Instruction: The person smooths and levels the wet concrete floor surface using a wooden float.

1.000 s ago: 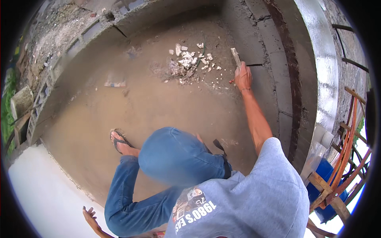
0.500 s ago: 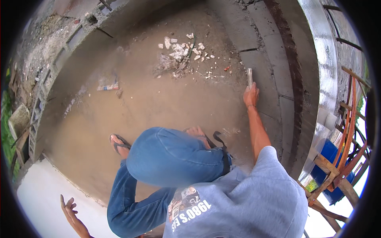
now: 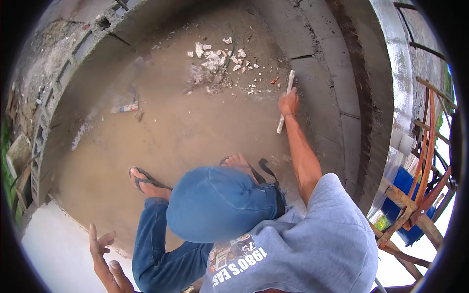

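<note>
Ahead and to the right, my right hand (image 3: 289, 101) is closed around a pale, narrow straight stick (image 3: 291, 79). The stick sticks out at both ends of the fist, held over the wet muddy floor (image 3: 195, 129) close to the grey block wall (image 3: 320, 93). What it is made of I cannot tell. At the lower left my left hand (image 3: 103, 256) is raised with its fingers apart and nothing in it, over a white surface (image 3: 53, 249). Broken white chunks (image 3: 213, 63) lie in the mud left of the stick, with a small reddish piece (image 3: 274, 80) beside it.
A crumpled wrapper (image 3: 126, 108) lies on the floor at the left. A rough hollow-block wall (image 3: 73, 66) curves along the far left. Wooden props (image 3: 408, 205) and a blue drum (image 3: 398, 195) stand beyond the right wall. My sandalled feet (image 3: 146, 180) rest in the mud.
My right hand has moved left, away from the block wall, and the stick has turned to show its full length. My left hand has come up and right, further into view.
</note>
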Tool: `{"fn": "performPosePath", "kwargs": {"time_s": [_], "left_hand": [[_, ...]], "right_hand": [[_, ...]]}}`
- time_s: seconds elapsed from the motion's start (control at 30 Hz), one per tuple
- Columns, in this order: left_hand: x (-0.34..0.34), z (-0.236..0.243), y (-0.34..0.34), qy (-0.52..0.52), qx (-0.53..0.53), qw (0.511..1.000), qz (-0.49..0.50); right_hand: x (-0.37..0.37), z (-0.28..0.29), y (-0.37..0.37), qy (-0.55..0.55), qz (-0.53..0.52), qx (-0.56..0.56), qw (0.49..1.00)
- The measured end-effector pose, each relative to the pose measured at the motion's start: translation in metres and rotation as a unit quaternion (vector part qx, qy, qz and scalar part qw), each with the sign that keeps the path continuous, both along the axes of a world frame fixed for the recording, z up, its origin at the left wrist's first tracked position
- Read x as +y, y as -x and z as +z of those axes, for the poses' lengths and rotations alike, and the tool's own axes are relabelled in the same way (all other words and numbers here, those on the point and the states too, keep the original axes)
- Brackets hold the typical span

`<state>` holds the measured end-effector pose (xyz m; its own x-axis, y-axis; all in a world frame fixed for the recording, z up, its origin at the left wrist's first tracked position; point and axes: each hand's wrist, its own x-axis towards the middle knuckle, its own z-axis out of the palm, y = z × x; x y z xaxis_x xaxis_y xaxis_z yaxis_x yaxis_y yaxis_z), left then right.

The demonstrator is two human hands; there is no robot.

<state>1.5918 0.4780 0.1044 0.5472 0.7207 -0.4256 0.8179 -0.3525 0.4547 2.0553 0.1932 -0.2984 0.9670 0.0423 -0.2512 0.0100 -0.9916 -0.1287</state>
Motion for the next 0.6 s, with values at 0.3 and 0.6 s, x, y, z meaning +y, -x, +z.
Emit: {"fn": "performPosePath", "kwargs": {"time_s": [0.3, 0.6], "left_hand": [[-0.011, -0.013, -0.004, -0.041, 0.021, 0.999, 0.016], [-0.006, -0.018, 0.026, -0.045, 0.049, 0.991, 0.116]], "right_hand": [[0.215, -0.015, 0.056, -0.233, 0.134, 0.065, 0.961], [-0.081, -0.010, 0.022, -0.555, -0.295, 0.277, 0.727]]}}
